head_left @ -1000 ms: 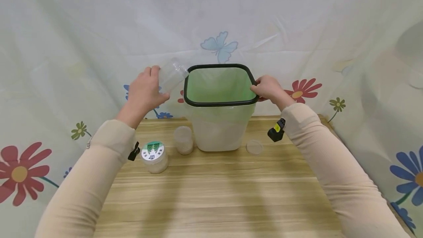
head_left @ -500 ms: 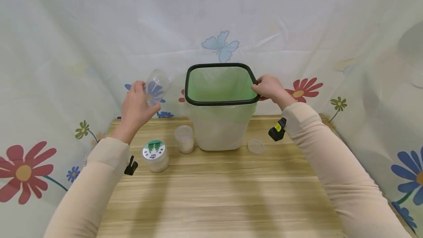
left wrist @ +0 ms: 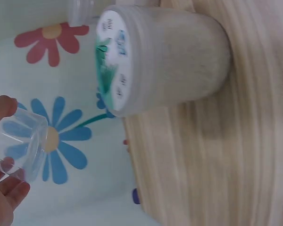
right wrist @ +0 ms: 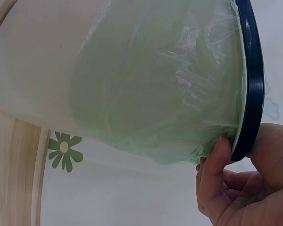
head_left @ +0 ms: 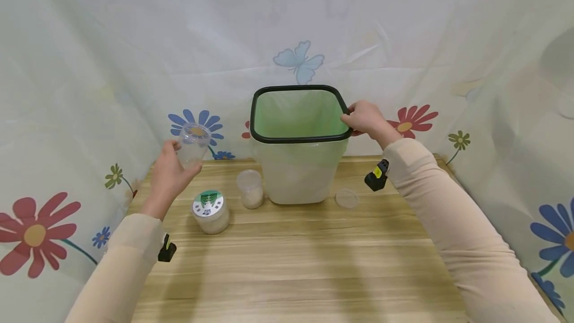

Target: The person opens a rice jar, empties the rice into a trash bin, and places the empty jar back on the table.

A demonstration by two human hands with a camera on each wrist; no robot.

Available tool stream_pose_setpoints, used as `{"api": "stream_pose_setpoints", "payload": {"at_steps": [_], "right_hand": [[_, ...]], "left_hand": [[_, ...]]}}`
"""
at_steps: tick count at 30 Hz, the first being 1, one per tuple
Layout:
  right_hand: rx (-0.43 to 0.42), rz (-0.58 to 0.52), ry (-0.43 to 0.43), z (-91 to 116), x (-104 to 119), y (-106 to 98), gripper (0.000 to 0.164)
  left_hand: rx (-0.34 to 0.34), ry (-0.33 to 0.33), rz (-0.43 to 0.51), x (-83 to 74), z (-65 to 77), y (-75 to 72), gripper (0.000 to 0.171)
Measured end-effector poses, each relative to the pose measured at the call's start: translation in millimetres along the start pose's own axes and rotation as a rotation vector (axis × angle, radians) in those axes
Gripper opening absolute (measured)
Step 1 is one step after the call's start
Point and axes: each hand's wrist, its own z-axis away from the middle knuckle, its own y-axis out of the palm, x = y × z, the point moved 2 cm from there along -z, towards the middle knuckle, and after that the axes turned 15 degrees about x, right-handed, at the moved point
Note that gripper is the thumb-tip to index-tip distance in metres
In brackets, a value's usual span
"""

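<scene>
In the head view my left hand (head_left: 169,173) holds a clear plastic cup (head_left: 194,146) above the table's back left part. Fingers and thumb sit on opposite sides of the cup, and nothing shows inside it. My right hand (head_left: 365,117) grips the black rim (head_left: 300,139) of a pale bin at its right side. A thin green bag (right wrist: 155,94) lines the bin (head_left: 298,178) and folds over its top under the rim. In the right wrist view, thumb and fingers pinch the rim's corner. The bin's inner bottom is hidden.
Left of the bin stand a lidded tub (head_left: 211,213) with a green and white label and a smaller clear cup (head_left: 251,191) with whitish contents. A round clear lid (head_left: 347,198) lies right of the bin on the wooden table (head_left: 287,263). A flowered curtain (head_left: 224,39) hangs behind.
My left hand has moved left and down with the clear cup, away from the bin's rim. The cup has turned from its earlier tilt. My right hand stays on the rim.
</scene>
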Motion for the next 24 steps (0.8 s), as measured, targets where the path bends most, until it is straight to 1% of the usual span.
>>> {"api": "stream_pose_setpoints", "payload": {"at_steps": [5, 10, 16, 22, 24], "right_hand": [[-0.005, 0.010, 0.004, 0.2, -0.5, -0.7, 0.037], [-0.001, 0.010, 0.011, 0.4, -1.9, -1.1, 0.037], [0.006, 0.011, 0.011, 4.2, 1.8, -1.4, 0.038], [0.008, 0.010, 0.005, 3.6, 1.8, -2.0, 0.038], [0.001, 0.002, -0.013, 2.4, 0.4, -2.3, 0.038]], "left_hand": [[0.003, -0.026, -0.024, 21.9, 7.3, 8.4, 0.074], [0.023, -0.064, -0.014, 42.1, 16.5, 20.3, 0.080], [0.045, -0.125, 0.025, 64.6, 26.6, 36.1, 0.083], [0.040, -0.191, 0.086, 84.8, 35.5, 52.0, 0.078], [0.035, -0.211, 0.115, 91.1, 38.4, 57.4, 0.078]]}}
